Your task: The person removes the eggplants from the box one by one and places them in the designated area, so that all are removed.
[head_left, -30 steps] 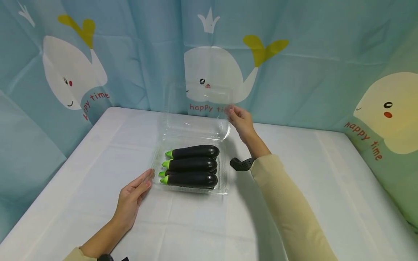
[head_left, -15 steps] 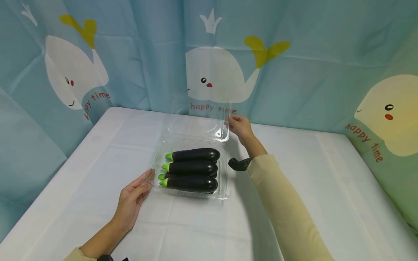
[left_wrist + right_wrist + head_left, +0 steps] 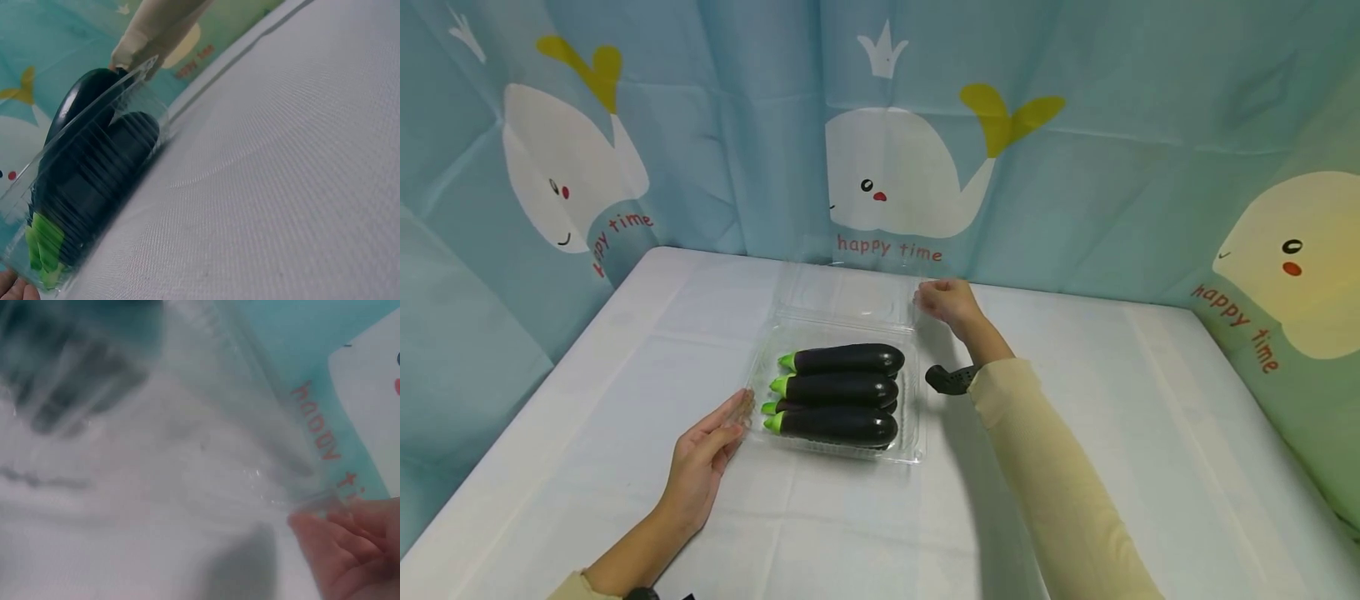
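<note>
A clear plastic clamshell container (image 3: 912,417) sits on the table with several glossy dark eggplants (image 3: 842,389) stacked inside, their green stems toward the left. Its lid (image 3: 842,293) is swung back toward the curtain, away from the eggplants. My left hand (image 3: 696,471) pinches the left edge of the base; in the left wrist view only its fingertips (image 3: 15,287) show at the container's corner. At the lid's right edge, my right hand (image 3: 951,302) pinches the plastic, as the right wrist view also shows, with the eggplants blurred at upper left.
The table (image 3: 1120,433) has a white cloth. A blue curtain (image 3: 1075,192) with printed whales hangs close behind the back edge and along both sides. A black wrist device (image 3: 951,380) sticks out left of my right cuff, near the container's right side.
My right hand has moved down and slightly back with the lid, which has gone from standing up to lying lower toward the table. The left hand stays on the container's edge.
</note>
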{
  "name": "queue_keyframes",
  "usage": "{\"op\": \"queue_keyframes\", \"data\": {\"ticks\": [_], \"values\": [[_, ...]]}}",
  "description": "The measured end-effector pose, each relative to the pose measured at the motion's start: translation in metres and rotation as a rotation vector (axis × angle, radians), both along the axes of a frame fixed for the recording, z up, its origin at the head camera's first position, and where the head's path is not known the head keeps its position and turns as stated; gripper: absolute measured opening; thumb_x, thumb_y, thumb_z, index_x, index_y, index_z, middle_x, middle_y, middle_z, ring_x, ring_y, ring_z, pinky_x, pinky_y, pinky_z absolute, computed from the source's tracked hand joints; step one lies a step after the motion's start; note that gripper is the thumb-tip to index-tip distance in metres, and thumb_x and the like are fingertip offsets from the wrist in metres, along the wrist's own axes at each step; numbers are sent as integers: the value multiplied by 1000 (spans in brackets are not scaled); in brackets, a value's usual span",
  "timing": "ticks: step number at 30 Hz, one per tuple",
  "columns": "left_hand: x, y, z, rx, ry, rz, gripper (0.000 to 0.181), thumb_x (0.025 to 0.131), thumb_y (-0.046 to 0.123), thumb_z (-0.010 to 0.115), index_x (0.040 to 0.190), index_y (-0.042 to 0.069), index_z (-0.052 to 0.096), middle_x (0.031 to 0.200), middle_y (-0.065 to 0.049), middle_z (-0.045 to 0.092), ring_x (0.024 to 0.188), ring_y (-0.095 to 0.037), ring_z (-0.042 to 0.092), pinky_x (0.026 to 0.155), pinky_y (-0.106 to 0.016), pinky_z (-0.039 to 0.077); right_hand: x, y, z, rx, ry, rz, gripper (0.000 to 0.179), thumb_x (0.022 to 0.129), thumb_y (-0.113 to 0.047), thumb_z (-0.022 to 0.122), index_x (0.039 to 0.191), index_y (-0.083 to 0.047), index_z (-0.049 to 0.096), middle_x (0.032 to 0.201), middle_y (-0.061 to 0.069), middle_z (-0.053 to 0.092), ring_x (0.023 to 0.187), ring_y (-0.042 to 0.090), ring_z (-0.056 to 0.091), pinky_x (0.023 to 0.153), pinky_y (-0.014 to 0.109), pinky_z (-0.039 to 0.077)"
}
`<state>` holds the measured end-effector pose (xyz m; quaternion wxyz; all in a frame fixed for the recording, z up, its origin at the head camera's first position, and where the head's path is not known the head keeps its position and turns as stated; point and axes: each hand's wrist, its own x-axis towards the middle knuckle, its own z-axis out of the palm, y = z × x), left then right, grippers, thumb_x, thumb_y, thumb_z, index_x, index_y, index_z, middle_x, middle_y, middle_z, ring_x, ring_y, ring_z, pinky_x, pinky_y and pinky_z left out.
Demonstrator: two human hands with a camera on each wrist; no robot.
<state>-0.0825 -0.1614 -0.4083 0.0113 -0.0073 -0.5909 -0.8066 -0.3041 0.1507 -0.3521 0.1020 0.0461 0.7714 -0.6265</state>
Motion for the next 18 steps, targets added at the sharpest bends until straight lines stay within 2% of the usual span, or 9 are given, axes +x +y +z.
{"op": "queue_keyframes", "data": {"ticks": [4, 6, 10, 14, 18], "values": [[0, 0, 0, -16, -9, 16, 47, 93, 3, 44, 135, -12, 33, 141, -6, 39, 134, -15, 24, 96, -16, 36, -2, 1, -5, 94, -28, 43, 37, 96, -9, 46, 123, 15, 47, 116, 22, 52, 85, 13, 53, 82, 24, 49], [-1, 1, 0, -17, -12, 22, 47, 93, 3, 44, 135, -12, 32, 141, -7, 39, 134, -17, 23, 96, -17, 36, -3, 1, -8, 116, -45, 59, 37, 96, -10, 45, 124, 15, 47, 117, 21, 52, 89, 15, 53, 85, 26, 48], [-1, 2, 0, -15, -17, 37, 47, 92, 2, 45, 135, -12, 33, 139, -6, 42, 132, -13, 28, 96, -17, 36, -6, 0, -12, 80, -64, 69, 37, 97, -8, 43, 125, 16, 44, 122, 25, 50, 103, 25, 53, 92, 31, 45], [-2, 4, 0, -20, -10, 44, 47, 92, 1, 47, 134, -12, 34, 137, -4, 44, 131, -13, 29, 96, -17, 36, -9, -1, -14, 123, -41, 81, 37, 97, -8, 42, 124, 16, 46, 120, 27, 51, 104, 26, 53, 91, 33, 45], [-2, 4, 0, -24, 10, 37, 47, 91, 0, 46, 134, -14, 33, 137, -4, 45, 134, -19, 23, 96, -17, 35, -9, -2, -13, 191, -9, 79, 38, 97, -11, 42, 123, 16, 47, 120, 26, 52, 102, 27, 54, 89, 34, 47]]}}
